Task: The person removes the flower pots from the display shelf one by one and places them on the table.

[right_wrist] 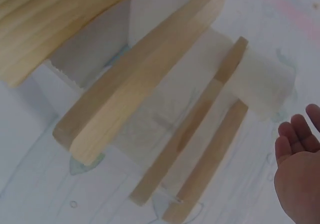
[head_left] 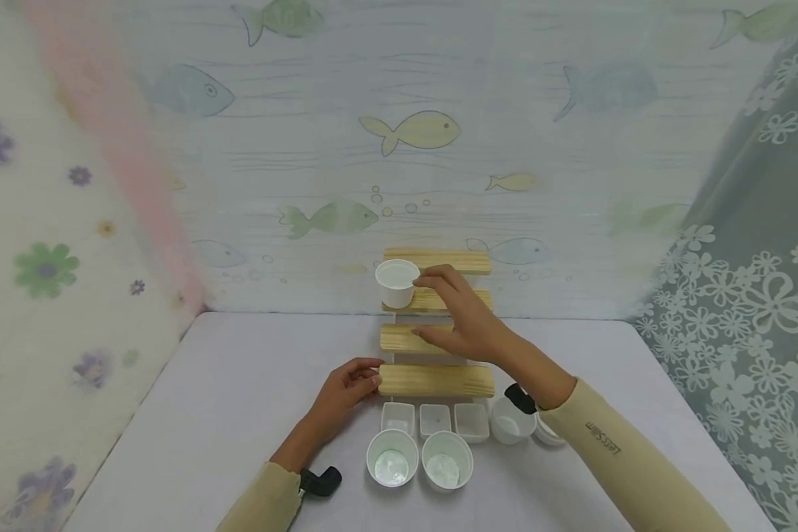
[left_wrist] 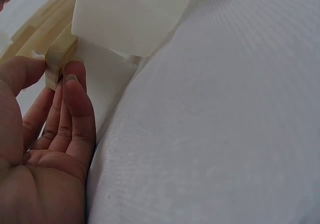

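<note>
A stepped rack of pale wooden slats (head_left: 432, 380) stands mid-table. My left hand (head_left: 349, 391) pinches the left end of its lowest slat; the left wrist view shows thumb and fingers around that wooden end (left_wrist: 60, 57). One white round cup (head_left: 397, 284) sits upright at the left end of an upper slat. My right hand (head_left: 465, 318) reaches over the rack, thumb and fingers spread apart, with fingertips close to the cup's right side. In the right wrist view a gap shows between the fingers (right_wrist: 297, 136) and the cup (right_wrist: 262, 82).
In front of the rack stand several small square white containers (head_left: 435, 421). Two round white cups (head_left: 391, 458) stand nearer, and another round cup (head_left: 512, 423) is at the right, partly under the right wrist. A fish-patterned curtain (head_left: 412, 133) hangs behind the white table (head_left: 259, 369).
</note>
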The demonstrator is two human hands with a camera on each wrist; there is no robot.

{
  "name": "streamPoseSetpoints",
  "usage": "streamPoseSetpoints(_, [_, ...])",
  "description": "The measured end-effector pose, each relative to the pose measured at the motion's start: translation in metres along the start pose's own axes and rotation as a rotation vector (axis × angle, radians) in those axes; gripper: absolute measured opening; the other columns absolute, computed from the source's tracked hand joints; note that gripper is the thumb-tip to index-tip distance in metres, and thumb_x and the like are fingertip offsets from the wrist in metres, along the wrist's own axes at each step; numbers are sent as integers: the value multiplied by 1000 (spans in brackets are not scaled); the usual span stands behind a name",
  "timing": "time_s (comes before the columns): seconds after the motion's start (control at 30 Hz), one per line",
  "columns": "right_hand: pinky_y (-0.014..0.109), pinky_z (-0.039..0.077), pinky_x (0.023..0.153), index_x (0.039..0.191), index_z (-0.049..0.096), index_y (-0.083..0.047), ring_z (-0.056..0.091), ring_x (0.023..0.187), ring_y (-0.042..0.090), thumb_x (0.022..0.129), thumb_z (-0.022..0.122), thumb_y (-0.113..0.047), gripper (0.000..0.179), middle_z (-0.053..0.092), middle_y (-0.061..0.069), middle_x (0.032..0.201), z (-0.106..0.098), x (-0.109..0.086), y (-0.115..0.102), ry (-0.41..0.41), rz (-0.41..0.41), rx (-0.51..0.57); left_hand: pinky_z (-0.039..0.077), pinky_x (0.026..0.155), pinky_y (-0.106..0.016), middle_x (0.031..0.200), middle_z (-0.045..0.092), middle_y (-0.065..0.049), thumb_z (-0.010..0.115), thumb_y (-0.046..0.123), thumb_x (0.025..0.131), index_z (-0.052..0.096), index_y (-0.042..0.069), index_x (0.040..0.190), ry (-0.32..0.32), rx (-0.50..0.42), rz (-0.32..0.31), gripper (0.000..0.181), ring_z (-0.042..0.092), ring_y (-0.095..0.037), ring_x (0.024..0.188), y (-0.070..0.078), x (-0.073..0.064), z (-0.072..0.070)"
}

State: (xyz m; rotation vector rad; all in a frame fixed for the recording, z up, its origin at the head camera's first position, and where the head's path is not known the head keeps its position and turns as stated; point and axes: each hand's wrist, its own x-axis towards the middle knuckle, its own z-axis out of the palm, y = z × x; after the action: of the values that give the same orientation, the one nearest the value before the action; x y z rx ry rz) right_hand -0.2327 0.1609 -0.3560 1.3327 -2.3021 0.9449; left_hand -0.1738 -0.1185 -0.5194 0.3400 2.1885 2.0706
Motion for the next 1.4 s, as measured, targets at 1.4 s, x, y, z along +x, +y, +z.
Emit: streamPoseSetpoints(1.4, [45, 49, 110, 150, 50, 2, 55, 124, 29, 90, 87, -28, 77, 56, 15, 142, 13, 65, 21, -87, 262, -33, 62, 87, -30, 116, 69, -14, 72, 20, 104, 64, 6, 138, 4, 17, 10, 38, 71, -18, 98, -1, 0, -1])
